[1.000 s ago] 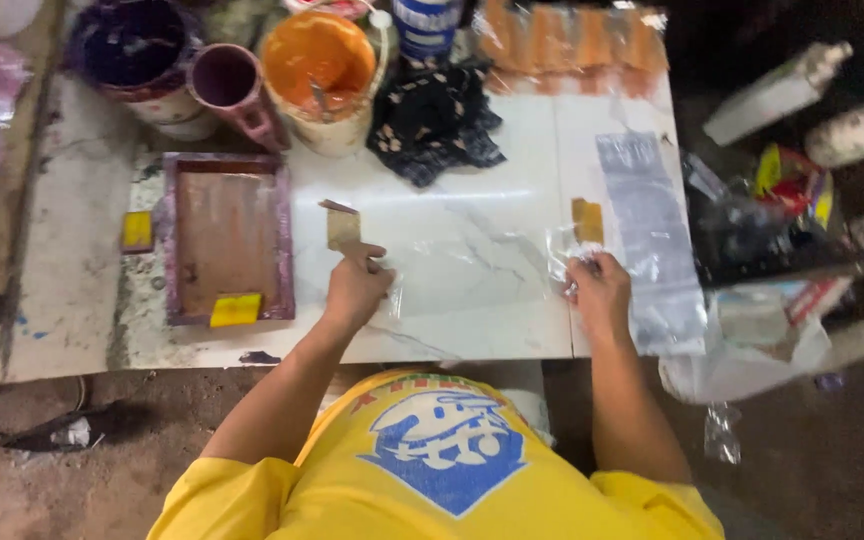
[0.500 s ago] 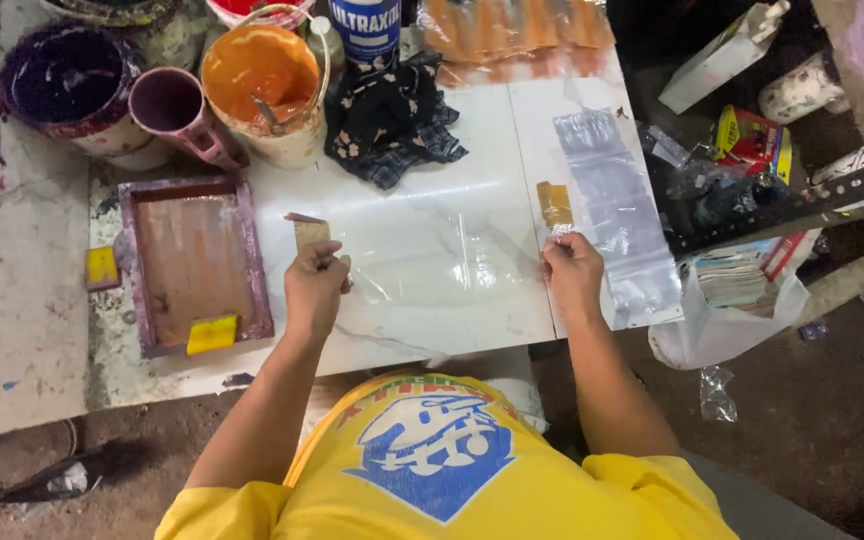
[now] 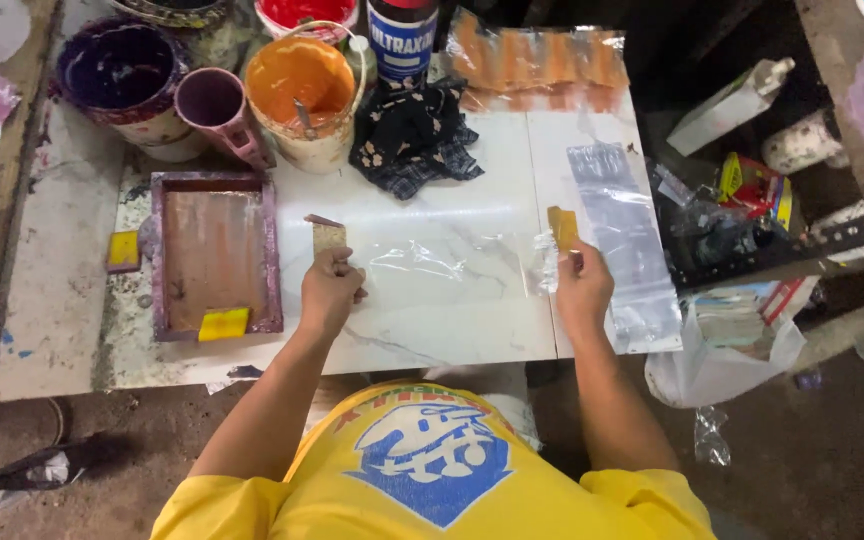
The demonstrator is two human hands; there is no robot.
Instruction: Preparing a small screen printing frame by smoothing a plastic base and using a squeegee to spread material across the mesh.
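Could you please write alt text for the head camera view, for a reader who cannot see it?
A person's left hand and right hand press a clear plastic bag flat on a white marble-patterned table, each holding a small tan card. A purple-stained wooden screen frame lies left; paint-stained buckets stand behind.

A clear plastic bag (image 3: 452,265) lies flat, stretched across the white table.

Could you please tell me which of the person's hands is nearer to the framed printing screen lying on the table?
Left. The left hand rests just right of the framed printing screen, holding a small brown card. The right hand is far across the table, at the clear plastic bag's other end.
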